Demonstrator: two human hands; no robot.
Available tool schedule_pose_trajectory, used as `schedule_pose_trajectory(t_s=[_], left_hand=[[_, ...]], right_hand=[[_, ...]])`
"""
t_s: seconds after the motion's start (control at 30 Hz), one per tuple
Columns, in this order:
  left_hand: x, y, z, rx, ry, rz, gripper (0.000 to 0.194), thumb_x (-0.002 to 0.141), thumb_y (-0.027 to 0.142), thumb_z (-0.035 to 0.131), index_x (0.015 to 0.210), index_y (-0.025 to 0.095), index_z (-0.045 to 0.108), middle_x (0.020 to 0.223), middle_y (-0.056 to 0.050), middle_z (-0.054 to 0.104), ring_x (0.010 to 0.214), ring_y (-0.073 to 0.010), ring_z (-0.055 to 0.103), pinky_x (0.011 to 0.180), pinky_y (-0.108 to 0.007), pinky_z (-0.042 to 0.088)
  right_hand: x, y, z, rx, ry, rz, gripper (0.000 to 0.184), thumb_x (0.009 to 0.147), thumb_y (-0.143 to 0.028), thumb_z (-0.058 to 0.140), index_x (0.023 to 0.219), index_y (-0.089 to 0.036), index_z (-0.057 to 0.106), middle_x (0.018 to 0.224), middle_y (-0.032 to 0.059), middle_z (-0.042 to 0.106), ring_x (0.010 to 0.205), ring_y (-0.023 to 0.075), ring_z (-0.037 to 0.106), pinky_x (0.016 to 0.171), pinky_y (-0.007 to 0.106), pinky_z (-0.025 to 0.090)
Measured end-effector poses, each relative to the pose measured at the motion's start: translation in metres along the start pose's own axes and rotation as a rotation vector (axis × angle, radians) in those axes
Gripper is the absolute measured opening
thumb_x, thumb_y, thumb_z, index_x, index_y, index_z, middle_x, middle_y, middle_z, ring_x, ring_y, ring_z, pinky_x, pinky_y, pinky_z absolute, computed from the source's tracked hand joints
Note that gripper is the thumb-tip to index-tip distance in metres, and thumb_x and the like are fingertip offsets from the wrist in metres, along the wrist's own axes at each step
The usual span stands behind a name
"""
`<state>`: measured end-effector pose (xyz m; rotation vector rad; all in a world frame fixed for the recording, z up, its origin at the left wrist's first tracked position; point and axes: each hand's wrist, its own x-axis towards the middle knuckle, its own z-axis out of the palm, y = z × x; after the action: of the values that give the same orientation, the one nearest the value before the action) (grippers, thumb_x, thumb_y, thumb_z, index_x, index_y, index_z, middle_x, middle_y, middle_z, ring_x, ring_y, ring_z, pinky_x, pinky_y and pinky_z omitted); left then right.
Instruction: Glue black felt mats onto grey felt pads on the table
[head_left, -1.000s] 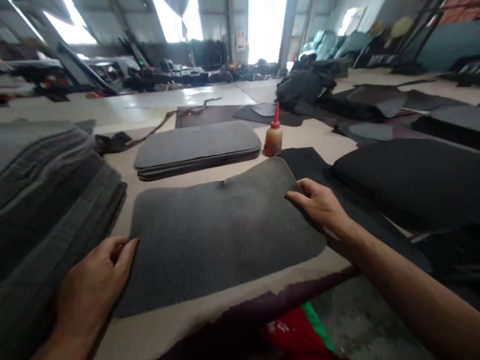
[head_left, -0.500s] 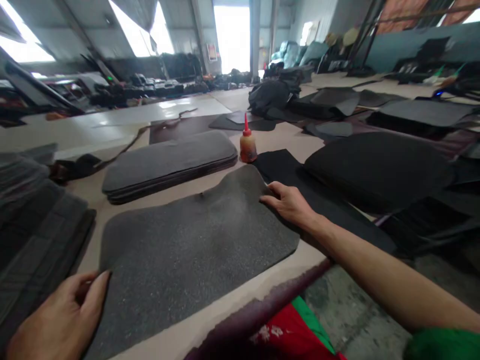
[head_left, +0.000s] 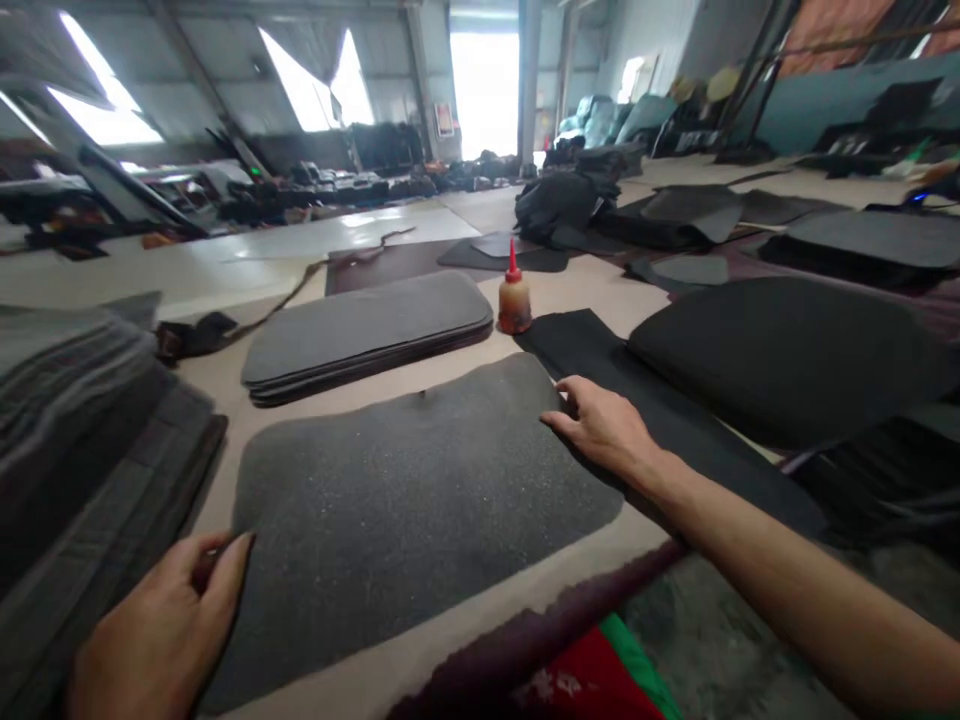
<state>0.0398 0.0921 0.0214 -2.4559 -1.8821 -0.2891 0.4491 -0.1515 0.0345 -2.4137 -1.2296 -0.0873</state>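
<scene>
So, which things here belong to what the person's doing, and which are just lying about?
In use, plainly or probably:
dark grey rounded rectangular sheet, held at its edges by the left hand and right hand;
stack of similarly shaped grey sheets, probably.

Untouched, so perhaps just lying about:
amber-brown bottle with red nozzle;
large black rounded piece;
crumpled black bundle.

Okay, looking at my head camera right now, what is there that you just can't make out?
In the head view:
Dark sheet: underside, hidden by its upper face.
Left hand: most fingertips, hidden by the hand itself, so its grip is unclear.
Right hand: most fingertips, hidden likewise.
Layered pile: left part, cut off by the left edge.
Wall poster: print, too small and blurred.
</scene>
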Motion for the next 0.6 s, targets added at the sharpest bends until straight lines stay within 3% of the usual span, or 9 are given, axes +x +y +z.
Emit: schedule_pose_trajectory(t_s=[0.1, 0.2, 0.27, 0.33, 0.4, 0.5, 0.6], left_hand=[[-0.011, 0.014, -0.015, 0.03, 0.074, 0.006, 0.041, 0.095, 0.056, 0.031, 0.108, 0.027, 0.059, 0.102, -0.002, 0.072, 0.081, -0.0263, 0.07, 0.066, -0.035, 0.052], [-0.02, 0.019, -0.023, 0.141, 0.272, 0.178, 0.049, 0.098, 0.047, 0.028, 0.122, 0.015, 0.056, 0.117, -0.015, 0.065, 0.093, -0.0308, 0.069, 0.074, -0.04, 0.054], [-0.027, 0.026, -0.028, 0.146, 0.375, 0.331, 0.049, 0.1, 0.043, 0.028, 0.121, 0.011, 0.058, 0.117, -0.019, 0.063, 0.098, -0.0319, 0.066, 0.085, -0.043, 0.054], [-0.034, 0.044, -0.035, 0.045, 0.399, 0.475, 0.041, 0.101, 0.039, 0.032, 0.115, 0.015, 0.063, 0.114, -0.015, 0.065, 0.104, -0.0299, 0.065, 0.094, -0.043, 0.054], [-0.041, 0.07, -0.041, -0.088, 0.311, 0.641, 0.033, 0.101, 0.035, 0.038, 0.115, 0.021, 0.064, 0.117, -0.01, 0.067, 0.111, -0.0263, 0.064, 0.099, -0.04, 0.053], [-0.044, 0.108, -0.043, -0.173, 0.076, 0.88, 0.034, 0.099, 0.033, 0.048, 0.129, 0.025, 0.061, 0.14, -0.006, 0.06, 0.133, -0.0238, 0.052, 0.114, -0.041, 0.045], [-0.043, 0.123, -0.034, -0.132, -0.114, 0.905, 0.052, 0.095, 0.041, 0.058, 0.144, 0.027, 0.05, 0.157, -0.004, 0.045, 0.147, -0.0273, 0.037, 0.123, -0.051, 0.033]], right_hand=[[-0.007, 0.0, -0.003, -0.158, 0.16, -0.028, 0.044, 0.094, -0.042, 0.06, 0.129, -0.016, 0.053, 0.115, 0.0122, 0.062, 0.092, 0.0277, 0.065, 0.069, 0.035, 0.052], [-0.012, -0.002, -0.01, -0.2, 0.287, -0.118, 0.04, 0.097, -0.039, 0.051, 0.129, -0.015, 0.054, 0.114, 0.0134, 0.059, 0.095, 0.0286, 0.064, 0.069, 0.037, 0.054], [-0.014, -0.009, -0.015, -0.159, 0.288, -0.259, 0.034, 0.099, -0.039, 0.047, 0.121, -0.017, 0.059, 0.113, 0.0129, 0.061, 0.099, 0.0287, 0.063, 0.075, 0.039, 0.056], [-0.015, -0.023, -0.017, -0.092, 0.237, -0.417, 0.032, 0.1, -0.04, 0.045, 0.117, -0.018, 0.062, 0.115, 0.0127, 0.063, 0.104, 0.0287, 0.061, 0.084, 0.041, 0.056], [-0.016, -0.043, -0.014, -0.025, 0.151, -0.544, 0.033, 0.101, -0.039, 0.046, 0.12, -0.018, 0.063, 0.12, 0.0126, 0.064, 0.109, 0.028, 0.061, 0.093, 0.042, 0.055], [-0.018, -0.072, 0.002, 0.02, 0.018, -0.683, 0.04, 0.102, -0.037, 0.05, 0.133, -0.015, 0.059, 0.137, 0.0124, 0.059, 0.127, 0.0273, 0.054, 0.109, 0.043, 0.047], [-0.021, -0.085, 0.025, 0.007, -0.101, -0.728, 0.055, 0.102, -0.044, 0.051, 0.148, -0.014, 0.049, 0.153, 0.012, 0.045, 0.142, 0.0299, 0.04, 0.118, 0.051, 0.038]])
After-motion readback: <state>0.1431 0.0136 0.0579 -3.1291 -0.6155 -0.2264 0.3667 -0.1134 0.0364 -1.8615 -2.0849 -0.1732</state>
